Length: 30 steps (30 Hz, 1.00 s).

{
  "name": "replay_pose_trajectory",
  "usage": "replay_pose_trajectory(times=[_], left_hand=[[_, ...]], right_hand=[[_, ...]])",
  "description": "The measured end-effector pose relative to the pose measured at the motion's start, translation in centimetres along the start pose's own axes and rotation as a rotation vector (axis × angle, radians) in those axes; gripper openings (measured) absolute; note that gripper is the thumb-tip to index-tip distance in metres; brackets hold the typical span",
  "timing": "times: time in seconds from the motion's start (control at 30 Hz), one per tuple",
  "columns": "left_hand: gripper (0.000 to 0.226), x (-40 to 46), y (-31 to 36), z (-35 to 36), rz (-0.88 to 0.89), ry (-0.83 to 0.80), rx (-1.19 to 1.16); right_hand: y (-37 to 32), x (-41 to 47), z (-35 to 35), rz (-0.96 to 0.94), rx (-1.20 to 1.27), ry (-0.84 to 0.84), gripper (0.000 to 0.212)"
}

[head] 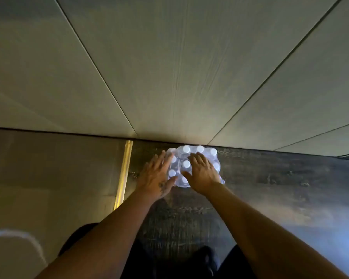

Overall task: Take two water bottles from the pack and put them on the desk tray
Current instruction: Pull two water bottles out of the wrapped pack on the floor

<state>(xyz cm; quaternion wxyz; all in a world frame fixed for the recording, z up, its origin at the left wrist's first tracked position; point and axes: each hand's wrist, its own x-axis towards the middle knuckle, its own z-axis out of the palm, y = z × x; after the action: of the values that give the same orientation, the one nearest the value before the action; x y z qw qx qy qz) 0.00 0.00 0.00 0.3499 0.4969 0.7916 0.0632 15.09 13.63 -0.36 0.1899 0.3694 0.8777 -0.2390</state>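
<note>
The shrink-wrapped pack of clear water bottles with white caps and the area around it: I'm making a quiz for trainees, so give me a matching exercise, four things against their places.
Things:
1. shrink-wrapped pack of clear water bottles
2. left hand
3. right hand
4. yellowish metal floor strip

Places:
A. on the pack's left side
B. left of both hands
C. on the dark floor against the wall
D. on top of the pack, right part

Pairs: 1-C, 2-A, 3-D, 4-B

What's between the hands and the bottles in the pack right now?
Only the clear wrap. Both the left hand and right hand are spread over the pack on the floor. The wrap looks bunched over the white caps; whether it is torn open cannot be told. No tray is in view.
</note>
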Motion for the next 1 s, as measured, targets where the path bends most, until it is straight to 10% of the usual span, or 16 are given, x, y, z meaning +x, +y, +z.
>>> replay_pose_trajectory(times=[0.5, 1.0], left_hand=[[0.08, 7.4, -4.9, 7.1, 0.099, 0.025, 0.126], [0.079, 9.1, -5.1, 7.7, 0.103, -0.005, 0.081]], right_hand=[[1.9, 8.3, 8.7, 0.016, -0.245, 0.106, 0.052], [2.1, 6.0, 2.7, 0.022, 0.093, 0.34, 0.038]])
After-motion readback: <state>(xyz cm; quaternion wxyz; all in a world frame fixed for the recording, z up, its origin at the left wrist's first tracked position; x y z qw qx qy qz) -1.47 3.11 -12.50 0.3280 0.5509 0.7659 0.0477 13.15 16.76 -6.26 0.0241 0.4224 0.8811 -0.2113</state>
